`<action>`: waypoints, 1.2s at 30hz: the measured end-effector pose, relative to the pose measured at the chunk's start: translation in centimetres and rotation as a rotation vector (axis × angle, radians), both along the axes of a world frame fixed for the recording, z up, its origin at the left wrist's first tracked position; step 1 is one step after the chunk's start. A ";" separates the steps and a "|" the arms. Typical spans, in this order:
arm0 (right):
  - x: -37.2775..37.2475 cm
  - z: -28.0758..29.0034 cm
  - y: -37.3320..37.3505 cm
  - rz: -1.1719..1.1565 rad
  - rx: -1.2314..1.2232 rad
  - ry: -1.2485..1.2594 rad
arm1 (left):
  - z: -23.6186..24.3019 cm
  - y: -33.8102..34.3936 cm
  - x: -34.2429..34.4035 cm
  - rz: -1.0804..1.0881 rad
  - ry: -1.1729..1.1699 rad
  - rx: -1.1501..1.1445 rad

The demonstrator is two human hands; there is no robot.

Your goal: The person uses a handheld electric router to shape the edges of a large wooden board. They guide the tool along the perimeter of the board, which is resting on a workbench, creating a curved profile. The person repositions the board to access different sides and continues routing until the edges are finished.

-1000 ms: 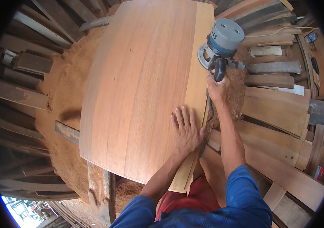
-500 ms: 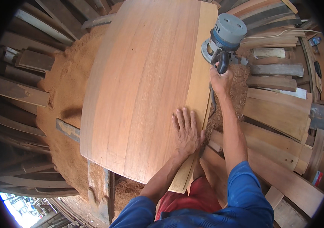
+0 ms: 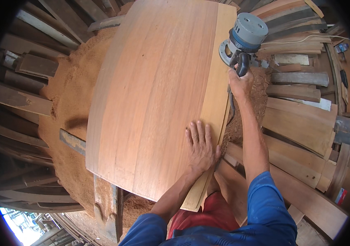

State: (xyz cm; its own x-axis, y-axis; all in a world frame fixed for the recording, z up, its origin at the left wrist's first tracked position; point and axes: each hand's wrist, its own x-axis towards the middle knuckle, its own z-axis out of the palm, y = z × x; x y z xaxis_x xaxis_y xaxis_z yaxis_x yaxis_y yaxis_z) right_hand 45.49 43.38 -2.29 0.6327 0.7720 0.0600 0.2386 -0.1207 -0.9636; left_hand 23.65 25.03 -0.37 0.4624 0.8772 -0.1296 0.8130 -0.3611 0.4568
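Note:
My right hand (image 3: 241,84) is wrapped around the black side handle of a grey and blue router (image 3: 250,33). The router stands upright at the far right edge of a large wooden panel (image 3: 150,94), its round base resting partly over a paler strip (image 3: 220,53) along that edge. Its bit is hidden. Flat on the panel near its right edge lies my left hand (image 3: 201,147), fingers stretched forward and thumb toward the edge. A dark cord (image 3: 231,108) hangs beside the panel below the router.
Sawdust (image 3: 70,90) is heaped left of the panel, with shavings (image 3: 258,94) to its right. A metal bar (image 3: 72,140) and a worn metal stand (image 3: 107,209) show beneath. Stacked boards (image 3: 298,123) line the right side, more timber (image 3: 19,96) the left. A pale cable (image 3: 306,38) crosses the boards.
The router and my right hand have shifted very slightly away from me along the panel's edge. My left hand stays flat in nearly the same place.

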 end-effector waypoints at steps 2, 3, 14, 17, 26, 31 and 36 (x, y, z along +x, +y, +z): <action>0.0 0.2 -0.1 -0.007 -0.007 -0.003 | 0.3 0.1 0.1 0.005 -0.007 -0.008; 0.1 0.2 -0.2 -0.015 -0.013 -0.009 | 0.3 0.1 0.1 0.006 -0.010 -0.011; -3.1 1.2 -5.5 0.037 0.031 0.062 | 0.1 1.5 0.9 0.040 -0.018 0.042; -3.1 1.0 -5.5 0.029 0.038 0.062 | -0.1 4.3 2.3 0.047 -0.027 0.089; -0.4 0.5 -0.4 0.011 0.020 0.052 | -1.7 10.3 6.1 0.092 -0.051 0.166; -0.1 -0.2 0.4 0.007 0.079 0.091 | -1.2 10.5 6.5 0.111 -0.047 0.130; 0.5 -0.4 1.4 0.013 0.087 0.081 | -1.7 10.5 6.5 0.107 -0.031 0.126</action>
